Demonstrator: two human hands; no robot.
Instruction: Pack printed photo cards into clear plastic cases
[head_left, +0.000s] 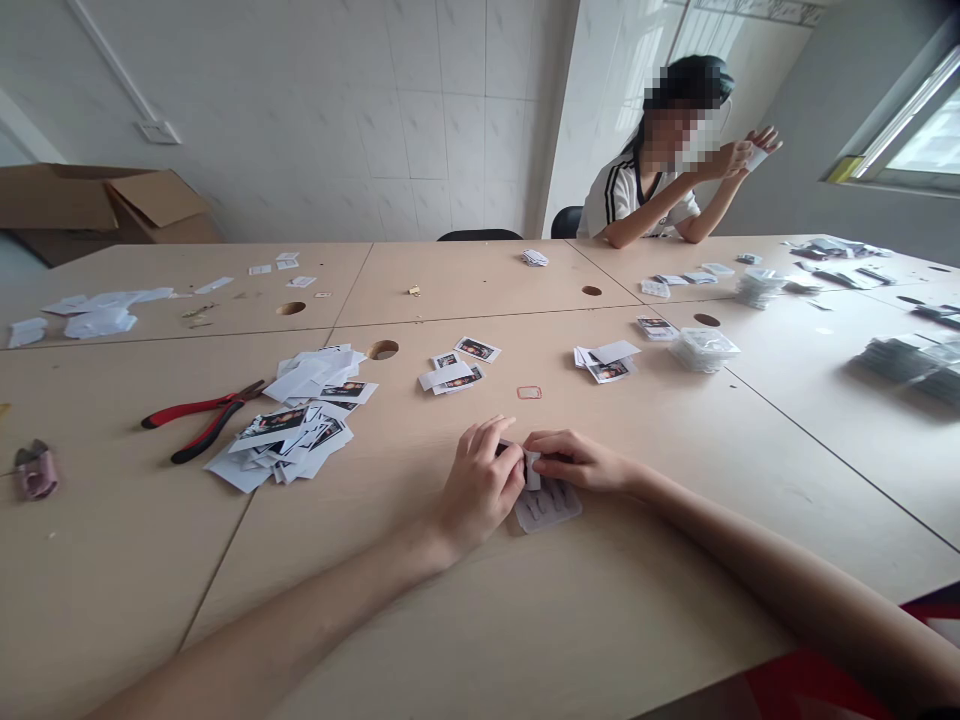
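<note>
My left hand (484, 482) and my right hand (581, 462) meet near the front middle of the table. Between their fingertips is a small white printed card (533, 474), with a dark part showing by the left fingers. The fingers of both hands are closed on it. Under the card and hands lies a clear plastic tray (551, 510) with several small narrow slots or pieces; my hands hide its far side. Just beyond my hands lies a small red-edged rectangular piece (529, 392).
Left are a card pile (289, 430), red-handled pliers (206, 415) and a pinkish object (36, 470). Smaller card groups (454, 372) lie ahead. Clear plastic boxes (703, 348) stand right. Across the table (420, 500), a person (652, 190) holds a white card. A cardboard box (97, 210) stands back left.
</note>
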